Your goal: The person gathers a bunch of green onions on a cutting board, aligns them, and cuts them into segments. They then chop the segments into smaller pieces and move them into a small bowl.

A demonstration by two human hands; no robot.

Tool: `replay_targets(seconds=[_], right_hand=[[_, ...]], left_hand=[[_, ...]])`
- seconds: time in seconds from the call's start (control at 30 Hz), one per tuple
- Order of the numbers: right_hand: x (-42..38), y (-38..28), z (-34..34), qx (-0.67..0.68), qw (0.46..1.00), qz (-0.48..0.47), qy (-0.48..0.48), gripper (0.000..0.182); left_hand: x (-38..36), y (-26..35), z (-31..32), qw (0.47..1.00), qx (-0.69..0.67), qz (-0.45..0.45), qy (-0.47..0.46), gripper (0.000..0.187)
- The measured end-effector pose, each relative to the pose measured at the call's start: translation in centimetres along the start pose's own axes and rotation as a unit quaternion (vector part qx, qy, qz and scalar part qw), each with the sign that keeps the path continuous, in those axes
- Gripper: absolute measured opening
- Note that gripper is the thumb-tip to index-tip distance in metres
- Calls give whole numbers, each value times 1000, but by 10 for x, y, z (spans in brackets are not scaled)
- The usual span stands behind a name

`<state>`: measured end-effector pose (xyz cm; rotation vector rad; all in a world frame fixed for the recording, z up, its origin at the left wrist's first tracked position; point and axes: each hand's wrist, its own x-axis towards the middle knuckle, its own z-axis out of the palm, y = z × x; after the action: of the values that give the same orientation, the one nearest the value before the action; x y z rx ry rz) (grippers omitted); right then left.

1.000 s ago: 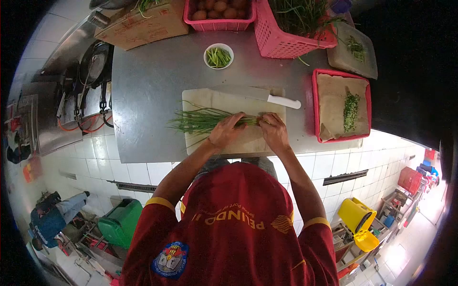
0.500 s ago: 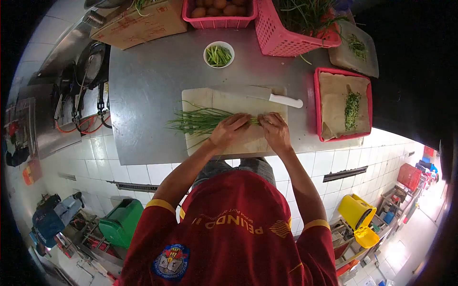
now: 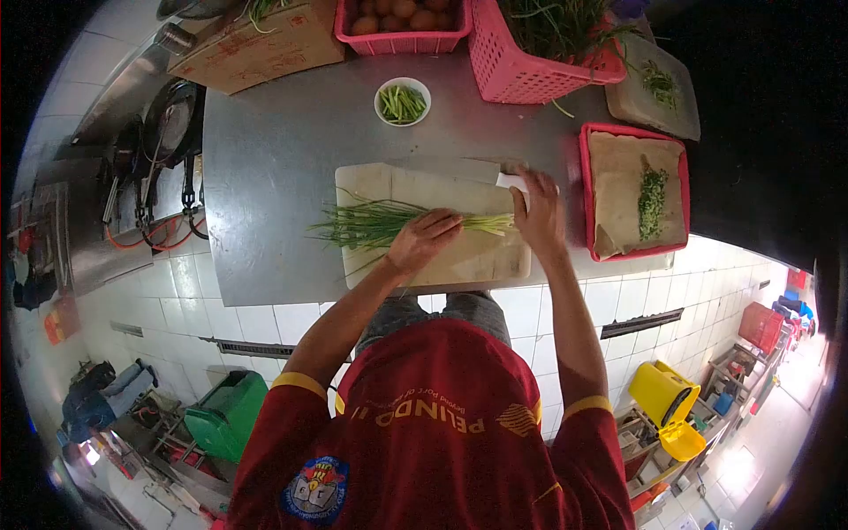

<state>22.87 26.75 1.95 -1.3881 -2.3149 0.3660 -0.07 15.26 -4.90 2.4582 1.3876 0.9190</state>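
A bunch of thin spring onions [image 3: 367, 223] lies across the white cutting board [image 3: 433, 269], green leaves to the left and pale ends to the right. My left hand [image 3: 426, 240] is closed over the middle of the bunch, pressing it to the board. Along the board's far edge rests a large knife [image 3: 459, 168], its broad blade pointing left. My right hand [image 3: 539, 212] has its fingers around the knife's white handle, covering most of it. Beyond the board stands a white bowl [image 3: 403, 102] of cut green pieces.
Right of the board sits a pink paper-lined tray [image 3: 586, 190] with chopped greens. A pink basket of leafy greens [image 3: 503, 75], a crate of eggs [image 3: 402, 42] and a cardboard box [image 3: 256, 55] line the far side. The steel table's [image 3: 265, 265] near edge is before me.
My right hand has let go of the pale ends of the spring onions and moved up and right onto the knife handle. My left hand still holds the bunch in place.
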Motion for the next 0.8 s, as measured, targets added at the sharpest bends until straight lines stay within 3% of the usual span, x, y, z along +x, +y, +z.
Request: replay_targets(seconds=[0.1, 0.2, 0.3, 0.4, 0.47, 0.57, 0.6, 0.63, 0.8], right_hand=[[12, 20, 13, -62, 993, 8, -104, 37], [17, 25, 15, -113, 986, -32, -121, 41], [4, 22, 4, -131, 980, -8, -147, 39], [-35, -8, -19, -5, 993, 89, -77, 34], [-71, -20, -28, 79, 972, 193, -107, 32], [-127, -60, -21, 121, 972, 203, -5, 21], [-136, -80, -23, 168, 948, 269, -33, 20], [-147, -93, -16, 165, 963, 211, 18, 20], [-150, -135, -9, 183, 923, 332, -69, 17]], left_hand=[[3, 1, -2, 1000, 3, 3, 2, 29], [4, 2, -5, 1000, -4, -7, 1, 27], [3, 0, -2, 999, -44, -30, 8, 26], [8, 1, -8, 999, -40, -20, 3, 25], [10, 3, -11, 999, -39, -18, 4, 22], [13, 3, -12, 998, -48, -20, 29, 18], [13, 2, -11, 998, -53, -19, 40, 16], [14, 2, -12, 998, -53, -18, 37, 16], [10, -2, -8, 999, -46, -10, 21, 14]])
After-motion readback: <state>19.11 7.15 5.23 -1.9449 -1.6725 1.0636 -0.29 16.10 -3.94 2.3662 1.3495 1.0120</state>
